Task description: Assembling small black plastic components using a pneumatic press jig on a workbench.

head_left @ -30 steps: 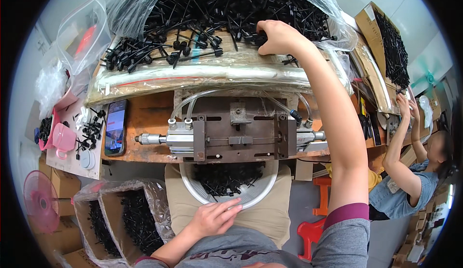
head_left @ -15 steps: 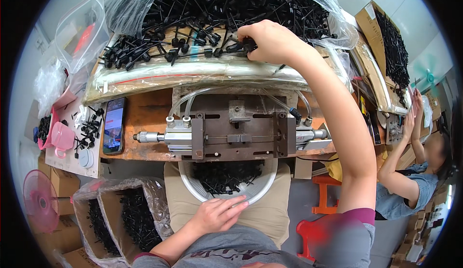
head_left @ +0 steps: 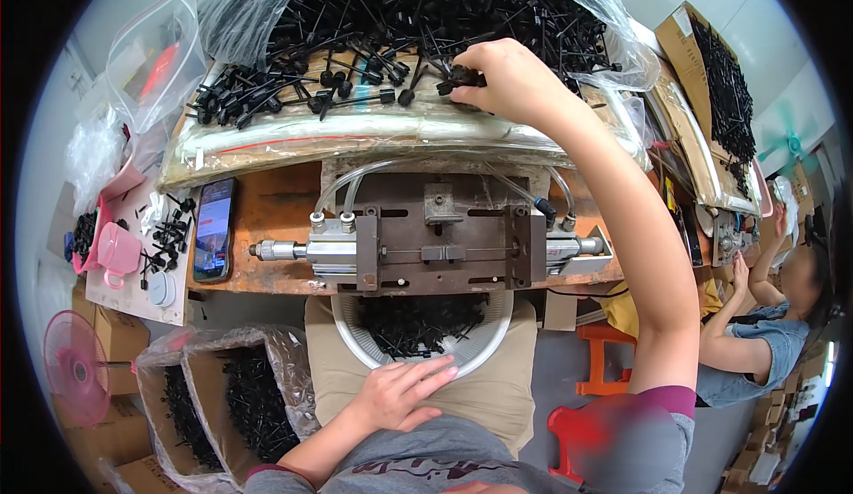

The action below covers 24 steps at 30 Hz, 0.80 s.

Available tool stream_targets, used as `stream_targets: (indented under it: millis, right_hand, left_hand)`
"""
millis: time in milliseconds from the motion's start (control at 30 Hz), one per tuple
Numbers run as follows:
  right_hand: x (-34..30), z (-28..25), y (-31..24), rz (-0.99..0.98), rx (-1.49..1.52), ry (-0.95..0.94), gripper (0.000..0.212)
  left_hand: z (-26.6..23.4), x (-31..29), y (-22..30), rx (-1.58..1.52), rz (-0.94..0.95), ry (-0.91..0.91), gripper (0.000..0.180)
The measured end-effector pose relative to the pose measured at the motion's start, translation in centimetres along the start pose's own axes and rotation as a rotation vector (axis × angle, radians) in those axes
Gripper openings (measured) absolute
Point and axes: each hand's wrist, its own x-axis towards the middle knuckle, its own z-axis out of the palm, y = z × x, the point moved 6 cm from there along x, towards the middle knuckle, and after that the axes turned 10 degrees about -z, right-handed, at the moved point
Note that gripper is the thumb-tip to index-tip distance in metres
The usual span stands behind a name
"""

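At the front edge of a big heap of black plastic parts (head_left: 391,14), each with a thin stem and a thicker head, my right hand (head_left: 506,76) is closed on one or more black plastic parts (head_left: 464,78). How many it holds, I cannot tell. Down in my lap, my left hand (head_left: 400,394) lies with fingers stretched out, the tips at the near rim of a white basket (head_left: 487,352). More black parts (head_left: 418,321) fill the bottom of that basket. Between basket and heap sits a brown metal fixture (head_left: 444,272) with silver cylinders at both ends and a small block in its middle.
A phone (head_left: 213,227) lies left of the fixture, beside a pink cup (head_left: 118,247) and loose black parts (head_left: 169,241). Clear air tubes (head_left: 351,179) arch behind the fixture. Lined boxes of black parts (head_left: 253,405) stand at lower left. A co-worker (head_left: 755,334) sits at right.
My right hand has shifted slightly right at the heap's edge, and the dark parts in its fingers show more. My left hand stays put. The co-worker's hands have moved.
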Motion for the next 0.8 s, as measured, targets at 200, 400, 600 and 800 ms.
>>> stream_targets:
  millis: [200,400,600,800]
  right_hand:
    - [-1.0,-1.1,0.6,-0.052,-0.02,0.188,0.026]
    - [-2.9,-3.9,2.2,0.016,0.087,0.514,0.022]
    - [-8.2,-5.5,-5.8,-0.06,0.253,0.722,0.018]
    - [-15.4,-0.3,-14.6,-0.455,0.152,0.578,0.037]
  left_hand:
    - [-0.2,0.0,0.1,-0.041,0.025,0.012,0.059]
    - [-2.1,1.2,1.3,-0.072,0.073,0.104,0.054]
    - [-7.3,5.7,3.1,-0.075,0.025,0.406,0.044]
    - [-8.5,8.8,2.8,-0.507,-0.261,0.37,0.045]
